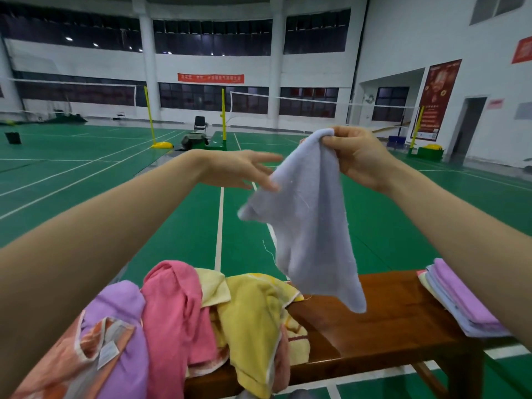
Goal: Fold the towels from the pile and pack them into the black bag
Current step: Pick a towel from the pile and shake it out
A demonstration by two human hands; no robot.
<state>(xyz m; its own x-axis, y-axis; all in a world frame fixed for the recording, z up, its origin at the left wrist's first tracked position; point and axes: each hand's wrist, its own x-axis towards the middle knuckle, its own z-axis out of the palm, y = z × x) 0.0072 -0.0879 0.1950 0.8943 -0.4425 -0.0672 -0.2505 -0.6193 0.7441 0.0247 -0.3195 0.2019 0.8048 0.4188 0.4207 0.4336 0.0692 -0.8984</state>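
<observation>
Pale blue towel (309, 226) held up in the air above the wooden bench (383, 326).

The right hand (359, 156) pinches the towel's top corner, fingers curled round the bunched terry cloth; the rest hangs in soft folds to a point just over the bench's polished brown top. The left hand (244, 168) is spread, fingers straight, fingertips touching the towel's left edge without grasping it. Below left, the loose pile (201, 321) of fuzzy purple, pink, yellow and orange towels slumps over the bench's near edge. At the right end lies a flat stack of folded towels (460, 300), purple on top, partly hidden by the right forearm. Bare wood lies between pile and stack. Green court floor (115, 174) with white lines stretches beyond.
</observation>
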